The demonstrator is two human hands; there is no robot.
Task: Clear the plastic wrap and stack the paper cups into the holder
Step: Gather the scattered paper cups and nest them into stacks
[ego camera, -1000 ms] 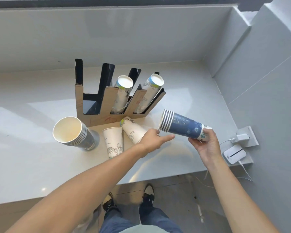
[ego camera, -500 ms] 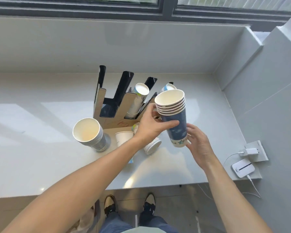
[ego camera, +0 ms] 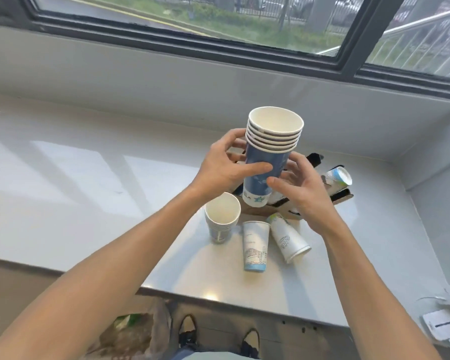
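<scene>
A stack of blue paper cups (ego camera: 268, 162) stands upright in the air, mouth up, above the cup holder (ego camera: 340, 197). My left hand (ego camera: 226, 167) grips its left side, thumb across the front. My right hand (ego camera: 302, 193) rests against its right side with fingers spread. The cardboard holder is mostly hidden behind the stack and my hands; one white cup stack (ego camera: 339, 178) leans in a slot of it. On the counter in front stand another nested cup stack (ego camera: 221, 216) and an upside-down white cup (ego camera: 255, 245); a white cup (ego camera: 289, 237) lies tipped beside it. No plastic wrap is visible.
The grey counter (ego camera: 89, 193) ends at a front edge near my feet. A wall and a window sill (ego camera: 218, 81) run behind it. A side wall closes the right. A white charger and small device (ego camera: 442, 326) sit at the lower right. A bag (ego camera: 130, 336) lies on the floor.
The blue stack went from lying sideways to upright and was lifted higher over the holder. My left hand closed around it. The camera tilted up, bringing the window into view.
</scene>
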